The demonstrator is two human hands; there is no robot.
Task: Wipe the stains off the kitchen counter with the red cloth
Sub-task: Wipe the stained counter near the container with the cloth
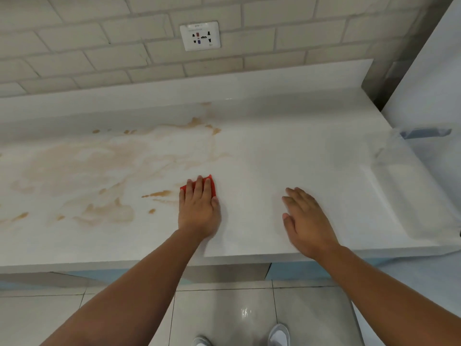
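A white kitchen counter [287, 156] fills the middle of the head view. Brown stains [104, 211] spread over its left half, with more brown stains [197, 123] near the back. The red cloth [212, 184] lies on the counter under my left hand [199, 208], which presses it flat with straight fingers; only the cloth's far edge shows. Just left of the cloth is a brown streak [157, 194]. My right hand [306, 218] rests flat on the counter's unstained right part, fingers straight, holding nothing.
A tiled wall with a power socket [200, 36] rises behind the counter. A white appliance side [429, 78] stands at the right end. The counter's front edge [124, 263] runs below my wrists, with tiled floor and my shoes [279, 333] beneath.
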